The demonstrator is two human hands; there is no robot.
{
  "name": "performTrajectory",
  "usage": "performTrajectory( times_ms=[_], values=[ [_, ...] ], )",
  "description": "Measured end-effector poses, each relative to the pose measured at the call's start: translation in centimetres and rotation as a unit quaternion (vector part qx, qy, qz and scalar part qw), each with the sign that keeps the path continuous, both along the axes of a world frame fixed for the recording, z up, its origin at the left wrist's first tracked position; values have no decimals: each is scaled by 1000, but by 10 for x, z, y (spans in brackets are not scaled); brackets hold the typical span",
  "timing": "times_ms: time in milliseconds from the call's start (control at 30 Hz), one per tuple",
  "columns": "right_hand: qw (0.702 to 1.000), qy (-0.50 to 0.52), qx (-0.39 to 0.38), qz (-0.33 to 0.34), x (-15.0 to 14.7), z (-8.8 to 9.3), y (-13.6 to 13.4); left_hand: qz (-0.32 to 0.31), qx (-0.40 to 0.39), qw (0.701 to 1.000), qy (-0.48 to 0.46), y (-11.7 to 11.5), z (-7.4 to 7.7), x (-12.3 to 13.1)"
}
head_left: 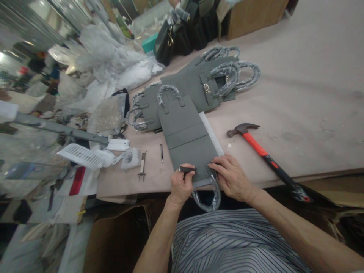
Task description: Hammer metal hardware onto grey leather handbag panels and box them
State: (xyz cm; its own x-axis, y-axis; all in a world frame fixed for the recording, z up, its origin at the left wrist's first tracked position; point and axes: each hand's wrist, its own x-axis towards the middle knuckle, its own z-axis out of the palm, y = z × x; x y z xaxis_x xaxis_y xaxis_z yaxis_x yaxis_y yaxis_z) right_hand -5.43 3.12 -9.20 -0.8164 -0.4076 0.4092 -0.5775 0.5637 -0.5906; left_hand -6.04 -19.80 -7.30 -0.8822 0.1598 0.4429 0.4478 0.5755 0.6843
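Observation:
A grey bag panel (186, 131) with a plastic-wrapped handle at each end lies flat before me. My left hand (181, 185) is closed round a short dark rod-like tool (186, 169), low over the panel's near left corner. At the near right corner, my right hand (234, 178) pinches the tab (209, 170) of the near handle. That handle (212, 206) loops over the table edge toward my striped clothing. A pale strip (212, 134) shows from under the panel's right side.
A claw hammer (260, 149) with a red-and-black handle lies right. Left are a thin metal punch (162, 152), a caliper-like tool (142, 167) and a white lamp (82, 155). Behind are stacked grey bag pieces (184, 81), black bags (182, 38) and a cardboard box (256, 17).

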Motion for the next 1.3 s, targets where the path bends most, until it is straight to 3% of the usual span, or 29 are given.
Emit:
performTrajectory(
  times_ms=[233,433,533,633,767,900,1000,1067,1100,1167,1233,1267,1300],
  values=[
    [999,-15,-5,-28,9,10,6,-5,0,1000,8,0,-2,1],
    [980,5,17,-199,12,11,47,-26,0,1000,-12,-3,-3,-1],
    [962,16,47,-268,12,8,74,-19,10,1000,-15,-4,-3,-2],
    [955,0,92,-281,14,6,90,-19,20,1000,-15,-4,-2,-1],
    [931,-37,180,-314,17,9,95,-8,16,1000,-7,-1,-3,1],
    [890,-160,233,-358,10,22,96,2,-9,1000,-2,2,-5,2],
    [874,-287,155,-360,2,35,96,-1,-20,1000,-2,3,-7,1],
    [852,-397,12,-341,1,42,91,-1,-22,1000,0,3,-6,1],
    [825,-458,-90,-320,2,46,87,-1,-22,1000,3,4,-6,2],
    [736,-551,-288,-268,5,54,76,0,-23,1000,11,6,-5,2],
    [666,-589,-393,-235,11,66,63,2,-27,999,20,8,-3,2],
    [662,-587,-402,-234,14,74,58,1,-28,999,23,9,-2,2],
    [682,-569,-393,-237,16,84,53,0,-29,999,25,9,-2,2]
  ],
)
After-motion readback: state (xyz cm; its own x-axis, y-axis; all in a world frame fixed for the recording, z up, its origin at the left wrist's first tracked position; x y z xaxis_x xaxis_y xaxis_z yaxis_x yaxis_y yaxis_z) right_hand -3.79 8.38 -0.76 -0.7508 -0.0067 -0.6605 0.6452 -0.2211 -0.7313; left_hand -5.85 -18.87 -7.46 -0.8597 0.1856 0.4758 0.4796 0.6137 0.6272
